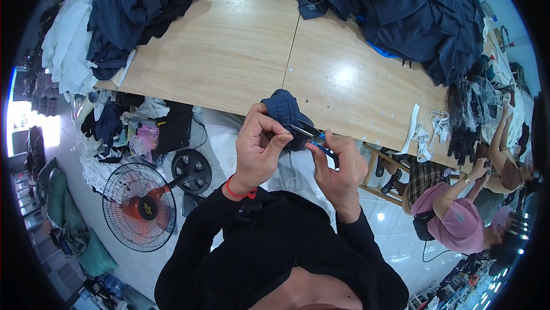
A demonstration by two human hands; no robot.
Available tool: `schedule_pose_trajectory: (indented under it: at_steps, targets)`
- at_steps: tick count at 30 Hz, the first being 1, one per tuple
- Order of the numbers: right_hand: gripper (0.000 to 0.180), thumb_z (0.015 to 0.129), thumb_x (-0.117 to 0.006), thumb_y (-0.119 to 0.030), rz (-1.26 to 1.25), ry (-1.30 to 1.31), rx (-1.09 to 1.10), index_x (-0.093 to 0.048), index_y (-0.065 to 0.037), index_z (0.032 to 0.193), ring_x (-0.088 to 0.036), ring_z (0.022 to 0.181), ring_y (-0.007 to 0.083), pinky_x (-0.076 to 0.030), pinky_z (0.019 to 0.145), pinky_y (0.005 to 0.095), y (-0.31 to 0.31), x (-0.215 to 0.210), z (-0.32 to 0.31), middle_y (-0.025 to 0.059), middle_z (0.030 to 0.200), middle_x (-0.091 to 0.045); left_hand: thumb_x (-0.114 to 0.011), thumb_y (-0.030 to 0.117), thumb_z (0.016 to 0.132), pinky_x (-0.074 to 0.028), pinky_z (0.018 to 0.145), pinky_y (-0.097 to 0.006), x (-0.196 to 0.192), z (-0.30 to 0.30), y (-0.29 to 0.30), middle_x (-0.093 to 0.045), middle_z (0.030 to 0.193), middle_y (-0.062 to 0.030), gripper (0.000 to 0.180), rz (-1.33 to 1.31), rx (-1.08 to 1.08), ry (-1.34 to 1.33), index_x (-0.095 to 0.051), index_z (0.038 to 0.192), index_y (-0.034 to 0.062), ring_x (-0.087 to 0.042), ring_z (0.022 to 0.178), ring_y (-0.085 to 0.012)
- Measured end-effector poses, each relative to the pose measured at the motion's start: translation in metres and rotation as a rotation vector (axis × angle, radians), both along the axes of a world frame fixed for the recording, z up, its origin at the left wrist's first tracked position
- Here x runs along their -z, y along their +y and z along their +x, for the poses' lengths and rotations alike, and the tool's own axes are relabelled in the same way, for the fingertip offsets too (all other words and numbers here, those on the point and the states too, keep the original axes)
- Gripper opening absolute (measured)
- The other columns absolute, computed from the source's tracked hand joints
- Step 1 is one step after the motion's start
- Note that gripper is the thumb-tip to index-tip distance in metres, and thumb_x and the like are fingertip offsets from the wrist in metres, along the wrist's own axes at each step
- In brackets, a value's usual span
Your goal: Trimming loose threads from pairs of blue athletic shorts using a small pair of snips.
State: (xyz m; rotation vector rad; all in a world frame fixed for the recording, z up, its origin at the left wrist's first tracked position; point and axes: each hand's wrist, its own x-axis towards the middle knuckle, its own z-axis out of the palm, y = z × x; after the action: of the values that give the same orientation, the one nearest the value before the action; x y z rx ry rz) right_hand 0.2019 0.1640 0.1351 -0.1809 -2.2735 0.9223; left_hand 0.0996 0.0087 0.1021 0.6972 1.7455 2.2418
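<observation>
My left hand [256, 152], with a red string at its wrist, is closed on a bunched navy garment [279, 107] with a gathered, ribbed edge. Its thumb and forefinger pinch together at the garment's near side; whether a thread lies between them is too small to tell. In my right hand [342, 174] is a pair of small blue-handled scissors [324, 148]. Their metal blades stand apart and point left, beside the pinching fingertips and over the cloth. The garment hangs at the near edge of the wooden table [240, 41], and its lower part is partly hidden by my hands.
Navy garments are heaped at the table's far left [123, 18] and far right [412, 18]. White fabric strips [424, 132] lie on the right. A standing fan [139, 207] is at my left. Two people work at the right, one in a pink top [458, 218].
</observation>
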Motion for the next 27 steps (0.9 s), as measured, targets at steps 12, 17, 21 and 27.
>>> schedule_pose_trajectory:
  at_steps: [12, 17, 21, 27]
  targets:
    - [0.029, 0.086, -0.092, -0.005, -0.174, 0.000, 0.138, -0.068, 0.004, 0.101, -0.070, 0.067, 0.0176, -0.052, 0.058, 0.0285, 0.002, 0.002, 0.001, 0.0104, 0.078, -0.070, -0.078, 0.011, 0.102, -0.050, 0.085, -0.023, 0.003, -0.001, -0.003, -0.055, 0.117, -0.0081, 0.020, 0.014, -0.003, -0.021, -0.060, 0.103, 0.0013, -0.059, 0.095, -0.0100]
    - [0.025, 0.092, -0.088, -0.010, -0.382, -0.138, 0.339, -0.069, 0.000, 0.105, -0.052, 0.063, 0.0075, -0.043, 0.058, 0.0244, 0.060, 0.054, -0.008, 0.0048, 0.075, -0.065, -0.075, 0.007, 0.104, -0.052, 0.089, -0.025, 0.048, -0.009, -0.018, -0.062, 0.113, -0.0072, 0.027, 0.269, -0.004, -0.180, -0.054, 0.120, 0.0011, -0.063, 0.099, -0.0106]
    - [0.028, 0.099, -0.081, -0.022, -0.220, -0.350, 0.478, -0.068, 0.002, 0.108, -0.069, 0.074, 0.0236, -0.054, 0.071, 0.0358, 0.107, 0.122, 0.005, 0.0156, 0.087, -0.074, -0.069, -0.012, 0.097, -0.059, 0.104, -0.036, -0.016, -0.011, -0.001, -0.066, 0.132, -0.0212, 0.075, 0.082, 0.099, -0.523, -0.031, 0.160, 0.0045, -0.068, 0.124, -0.0213]
    - [0.026, 0.106, -0.074, -0.021, -0.455, -0.240, 0.433, -0.069, 0.000, 0.119, -0.064, 0.080, 0.0125, -0.052, 0.072, 0.0303, 0.120, 0.145, 0.022, 0.0076, 0.094, -0.072, -0.069, -0.014, 0.093, -0.054, 0.109, -0.037, -0.012, -0.009, -0.002, -0.061, 0.139, -0.0217, 0.097, 0.120, 0.267, -0.518, -0.015, 0.171, 0.0095, -0.067, 0.124, -0.0234]
